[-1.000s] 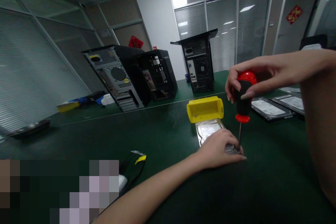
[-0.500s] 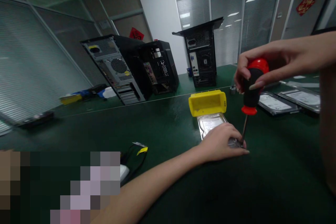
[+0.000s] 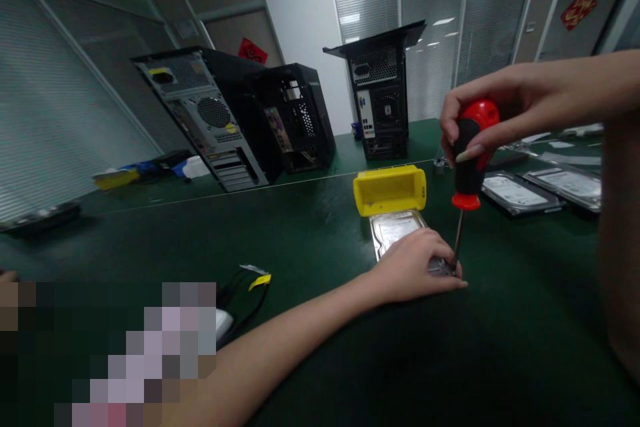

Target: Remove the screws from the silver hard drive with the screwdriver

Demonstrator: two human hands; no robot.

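Note:
On the green table lies a silver hard drive (image 3: 393, 227), partly covered by my left hand (image 3: 413, 267). The fingers and thumb of that hand grip the drive's near end. My right hand (image 3: 475, 120) is closed around the red and black handle of a screwdriver (image 3: 469, 170). Its shaft points down, nearly upright, and the tip meets the drive's near right corner, between my left thumb and fingers. What the tip sits in is too small to make out. A yellow bin (image 3: 390, 190) lies with its opening toward me, right behind the drive.
Several more hard drives (image 3: 520, 193) lie to the right. Computer cases (image 3: 240, 120) stand at the back left, another case (image 3: 383, 100) at the back centre. A cable with a yellow tag (image 3: 260, 281) is left of my forearm. The lower left corner is pixelated.
The whole view has shifted slightly, so things sit a little further left and higher. Both hands keep their grip, and the screwdriver stays at the same corner of the drive.

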